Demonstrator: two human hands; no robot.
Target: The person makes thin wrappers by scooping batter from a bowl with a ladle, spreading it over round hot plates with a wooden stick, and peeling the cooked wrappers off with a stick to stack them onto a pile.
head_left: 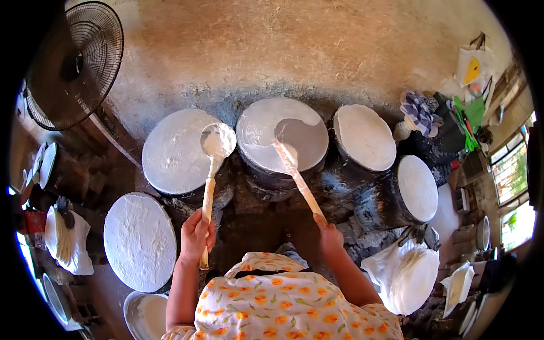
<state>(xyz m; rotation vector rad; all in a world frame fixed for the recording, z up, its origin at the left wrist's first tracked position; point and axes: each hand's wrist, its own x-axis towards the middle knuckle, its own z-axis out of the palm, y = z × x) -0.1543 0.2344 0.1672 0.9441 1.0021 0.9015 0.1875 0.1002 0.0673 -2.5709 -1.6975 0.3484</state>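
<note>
My left hand (196,233) is closed around the wooden handle of a ladle (211,187). Its round bowl, coated in white batter, hangs over the right edge of a white drum top (170,153). My right hand (330,236) grips a batter-coated wooden stick (305,190) with a pale rounded head, whose exact kind I cannot make out. That head is over the middle drum top (255,116), at the lower edge of a smooth grey patch (300,136) bordered by white. Whether it touches the surface I cannot tell.
Two more white-topped drums stand to the right, a round top (419,190) and a tilted one (365,136). Left are another white disc (139,243), a basin (150,317) and a fan (73,65). A stack of thin sheets (411,277) lies at lower right.
</note>
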